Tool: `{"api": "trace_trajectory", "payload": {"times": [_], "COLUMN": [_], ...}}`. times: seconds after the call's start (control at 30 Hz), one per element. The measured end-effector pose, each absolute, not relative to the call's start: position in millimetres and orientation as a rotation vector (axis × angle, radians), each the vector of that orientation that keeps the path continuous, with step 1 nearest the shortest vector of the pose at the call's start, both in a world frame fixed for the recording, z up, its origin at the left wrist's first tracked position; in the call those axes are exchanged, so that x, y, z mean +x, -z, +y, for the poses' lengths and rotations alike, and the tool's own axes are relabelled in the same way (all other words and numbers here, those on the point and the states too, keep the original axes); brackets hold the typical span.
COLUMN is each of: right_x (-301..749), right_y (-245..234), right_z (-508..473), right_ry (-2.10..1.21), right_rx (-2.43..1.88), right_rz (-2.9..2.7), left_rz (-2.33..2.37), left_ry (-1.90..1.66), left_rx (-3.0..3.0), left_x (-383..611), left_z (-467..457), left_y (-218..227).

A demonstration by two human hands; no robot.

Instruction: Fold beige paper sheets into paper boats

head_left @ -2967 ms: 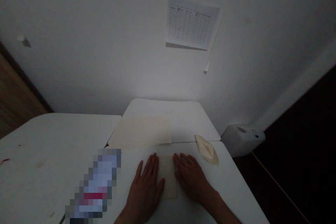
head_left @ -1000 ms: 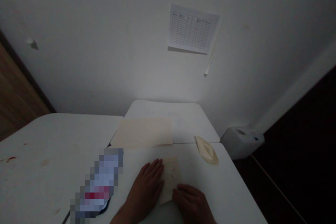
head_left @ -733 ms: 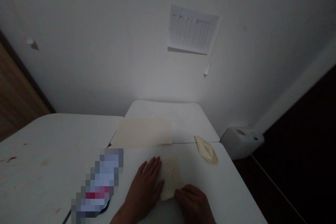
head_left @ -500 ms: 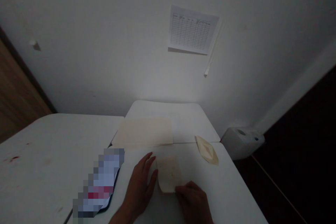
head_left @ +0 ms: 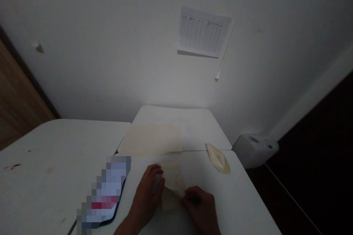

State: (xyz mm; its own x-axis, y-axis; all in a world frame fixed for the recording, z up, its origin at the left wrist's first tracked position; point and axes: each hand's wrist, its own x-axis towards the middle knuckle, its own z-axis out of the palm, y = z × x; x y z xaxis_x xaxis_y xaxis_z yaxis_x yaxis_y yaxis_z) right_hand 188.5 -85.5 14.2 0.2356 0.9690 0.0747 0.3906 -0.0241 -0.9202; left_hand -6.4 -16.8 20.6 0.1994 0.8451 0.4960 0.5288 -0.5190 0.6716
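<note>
A small cream sheet of paper (head_left: 172, 176) lies on the white table before me, its lower part bent along a slanting crease. At its left edge, my left hand (head_left: 149, 191) curls its thumb and fingertips together on the paper. My right hand (head_left: 200, 202) pinches the lower right corner between thumb and fingers. The near end of the sheet (head_left: 169, 203) shows dimly between both hands. A folded cream paper piece (head_left: 219, 159) rests to the right, apart from my hands.
A larger cream sheet (head_left: 151, 139) lies farther back on the white table (head_left: 198, 128). To the left is a phone (head_left: 107, 191) with a blurred screen. A printed chart (head_left: 204, 31) hangs on the wall, and a white box-like object (head_left: 255, 150) stands beyond the table's right side.
My left fingers have curled inward onto the paper's edge. My right hand has shifted slightly left and up with the corner, and the lower part of the sheet is now bent.
</note>
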Motion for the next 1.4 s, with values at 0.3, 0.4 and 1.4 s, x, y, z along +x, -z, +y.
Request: {"api": "trace_trajectory", "payload": {"times": [0.3,0.4,1.4], "right_x": [187,186,208], "right_y": [-7,-7,-6], "right_z": [-83,-83,-99], "right_ry": [-0.827,-0.815,-0.285], "right_rx": [-1.441,-1.436,-2.077], "right_rz": [-1.192,-1.185,-1.337], "left_rz": [1.32,1.35,1.123], "left_ry": [-1.227,-1.246,-0.503], "left_rx": [2.151,2.208,2.879], "left_x": [-5,-4,-3], "left_z": [-15,-16,-29], "left_y": [-14,-7,-6]}}
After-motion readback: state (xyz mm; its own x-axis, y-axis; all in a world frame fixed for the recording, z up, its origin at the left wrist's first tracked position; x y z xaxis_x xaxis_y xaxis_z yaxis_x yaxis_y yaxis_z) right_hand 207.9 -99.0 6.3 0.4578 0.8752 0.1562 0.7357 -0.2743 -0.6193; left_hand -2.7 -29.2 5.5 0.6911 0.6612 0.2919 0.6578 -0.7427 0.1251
